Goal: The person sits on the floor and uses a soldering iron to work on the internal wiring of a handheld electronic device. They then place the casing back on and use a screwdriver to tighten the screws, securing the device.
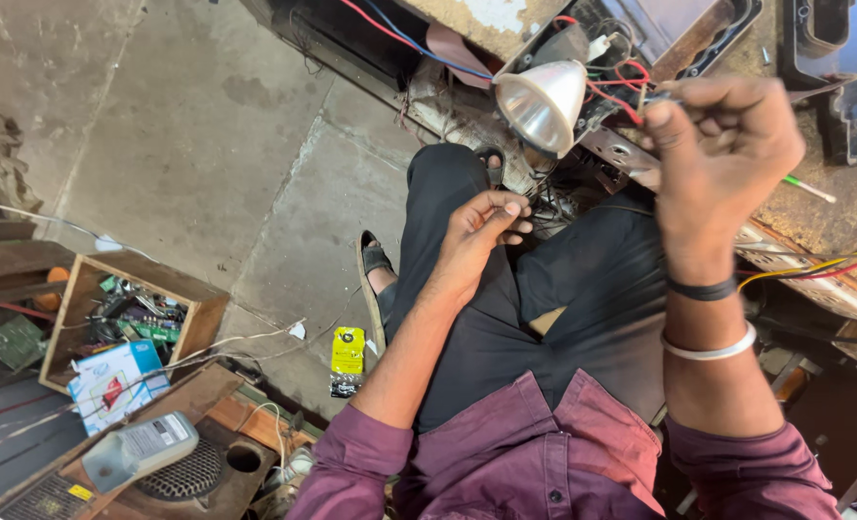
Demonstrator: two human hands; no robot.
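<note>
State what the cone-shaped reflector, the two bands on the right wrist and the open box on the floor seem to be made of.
Reflector: probably metal or metallised plastic, with a mirror-bright silver shine. Upper band: matte black, likely rubber. Lower band: pale, smooth and glossy, perhaps metal or plastic. Box: bare wood, brown with raw plank edges.

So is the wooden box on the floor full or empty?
Full. The wooden box is open-topped and crowded with green circuit boards and loose parts; a blue and white carton leans at its near side.
</note>
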